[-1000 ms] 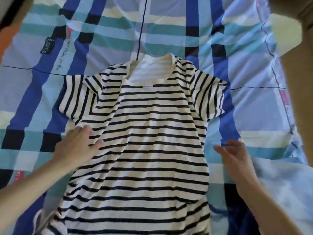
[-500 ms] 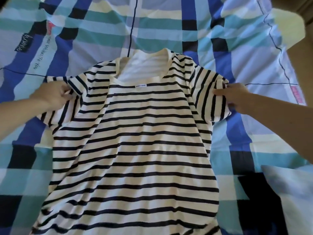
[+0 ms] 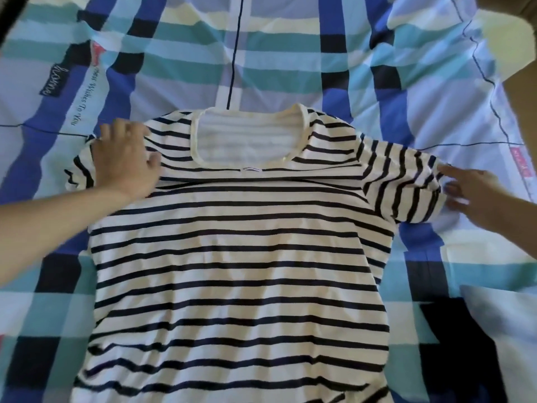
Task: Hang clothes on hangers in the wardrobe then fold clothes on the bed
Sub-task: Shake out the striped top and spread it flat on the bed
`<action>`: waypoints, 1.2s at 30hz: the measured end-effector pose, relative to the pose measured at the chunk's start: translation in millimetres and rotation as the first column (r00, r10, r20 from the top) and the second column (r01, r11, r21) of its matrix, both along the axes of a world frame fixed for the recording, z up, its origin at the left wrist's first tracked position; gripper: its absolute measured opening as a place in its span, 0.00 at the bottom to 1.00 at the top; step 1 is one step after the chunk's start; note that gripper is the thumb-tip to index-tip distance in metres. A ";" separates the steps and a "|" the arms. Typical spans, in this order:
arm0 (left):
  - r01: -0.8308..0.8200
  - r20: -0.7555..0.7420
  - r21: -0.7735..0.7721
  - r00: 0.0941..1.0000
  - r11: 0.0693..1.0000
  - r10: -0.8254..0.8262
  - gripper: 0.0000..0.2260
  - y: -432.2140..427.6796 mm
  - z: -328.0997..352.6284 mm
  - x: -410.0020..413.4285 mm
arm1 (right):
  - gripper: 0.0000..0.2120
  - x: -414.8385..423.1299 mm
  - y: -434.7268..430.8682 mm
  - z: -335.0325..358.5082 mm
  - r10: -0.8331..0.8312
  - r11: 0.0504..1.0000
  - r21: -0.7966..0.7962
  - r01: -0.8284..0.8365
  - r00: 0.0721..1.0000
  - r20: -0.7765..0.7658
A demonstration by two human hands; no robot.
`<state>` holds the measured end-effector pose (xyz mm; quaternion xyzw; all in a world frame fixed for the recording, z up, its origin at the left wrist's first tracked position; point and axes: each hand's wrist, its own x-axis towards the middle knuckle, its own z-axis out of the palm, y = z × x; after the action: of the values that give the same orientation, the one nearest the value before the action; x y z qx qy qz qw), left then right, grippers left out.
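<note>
I have the striped shirt (image 3: 238, 271) spread nearly flat in the middle of the bed, neck pointing away from me, on the checked sheet (image 3: 261, 62). My left hand (image 3: 122, 164) lies wide and flat on the shirt's shoulder, covering the top of the left sleeve (image 3: 78, 175), which is bunched beside it; it grips nothing. My right hand (image 3: 476, 199) is at the cuff of the right sleeve (image 3: 406, 184), fingers fairly straight with the tips touching the hem. I see no curl round the cloth, though the thumb is hidden. I judge this to be smoothing before the first fold. The risk is drag. The knit looks soft and the sheet under it is loose, so a pull on one cuff could slide the whole body sideways or skew the neckline (image 3: 247, 167). Pressing over the crumpled left sleeve could set a crease into the fold. The lower hem runs out of frame, so I cannot tell how it lies. There is open sheet beyond the neck and to the left. The right is tighter: a dark garment (image 3: 456, 359) and a pale cloth (image 3: 511, 324) lie near the shirt's lower right side. A brown surface (image 3: 523, 112) shows just past the sheet's edge, beyond my right hand, so I would fold inward there.
</note>
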<state>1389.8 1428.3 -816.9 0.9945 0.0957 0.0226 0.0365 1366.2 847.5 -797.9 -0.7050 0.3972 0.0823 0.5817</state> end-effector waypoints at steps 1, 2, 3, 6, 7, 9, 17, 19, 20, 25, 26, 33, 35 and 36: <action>0.202 0.058 -0.082 0.979 0.976 -0.198 0.16 -56.8 18.3 -16.6 | 0.12 1.6 5.0 1.8 0.024 0.999 0.038 -0.024 1.000 0.004; 0.381 0.080 -0.183 0.925 0.906 -0.372 0.16 -90.6 17.7 -26.3 | 0.09 3.2 9.8 2.8 0.052 0.995 0.085 -0.052 0.999 -0.003; 0.534 0.078 -0.245 0.843 0.810 -0.532 0.17 -122.4 11.3 -35.6 | 0.08 4.4 16.1 5.4 0.094 0.989 0.120 -0.090 0.995 -0.028; 0.697 -0.006 -0.317 0.677 0.644 -0.736 0.21 -206.2 -7.6 -52.5 | 0.21 11.4 24.3 3.0 0.172 0.983 0.086 -0.162 0.977 -0.128; 0.725 -0.074 -0.310 0.627 0.615 -0.776 0.25 -234.1 -13.3 -56.9 | 0.25 13.1 24.4 3.5 0.175 0.984 0.065 -0.167 0.971 -0.161; 0.745 -0.224 -0.276 0.565 0.608 -0.794 0.32 -273.5 -21.8 -61.7 | 0.28 16.0 22.8 7.3 0.198 0.980 0.039 -0.194 0.959 -0.202; 0.843 -0.322 -0.285 0.364 0.456 -0.874 0.34 -291.0 -24.4 -85.7 | 0.19 46.3 75.0 76.6 0.436 0.874 -0.198 -0.444 0.896 -0.082; 0.808 -0.127 -0.387 0.429 0.443 -0.894 0.27 -271.0 -15.3 -81.3 | 0.15 55.4 110.8 97.8 0.533 0.825 -0.219 -0.521 0.846 -0.002; 0.763 -0.042 -0.434 0.514 0.479 -0.857 0.24 -257.3 -12.2 -77.8 | 0.13 58.3 131.3 107.4 0.583 0.806 -0.171 -0.567 0.810 0.061; 0.443 0.111 -0.394 0.893 0.805 -0.437 0.13 -151.5 -10.2 -61.0 | 0.13 57.3 202.6 94.8 0.725 0.674 -0.246 -0.697 0.687 0.043; 0.365 0.107 -0.360 0.930 0.859 -0.350 0.12 -126.2 -12.1 -59.1 | 0.13 53.3 204.1 77.7 0.774 0.580 -0.382 -0.719 0.633 -0.014; -0.432 0.037 -0.122 0.898 0.894 0.439 0.22 30.4 -18.8 -72.8 | 0.37 -12.8 200.5 -28.5 0.838 -0.280 -0.538 -0.795 0.071 -0.541; -0.655 -0.088 -0.137 0.755 0.743 0.649 0.34 63.9 -18.3 -79.1 | 0.39 -18.8 209.2 -43.0 0.809 -0.295 -0.564 -0.771 0.113 -0.577; -0.724 -0.149 -0.172 0.689 0.668 0.709 0.38 79.0 -17.7 -81.5 | 0.40 -20.0 217.0 -47.9 0.811 -0.276 -0.581 -0.765 0.140 -0.569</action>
<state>1308.2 1507.3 -834.6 0.8667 0.4815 -0.0097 0.1298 1346.2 1064.5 -845.8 -0.9518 -0.2001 0.2319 -0.0162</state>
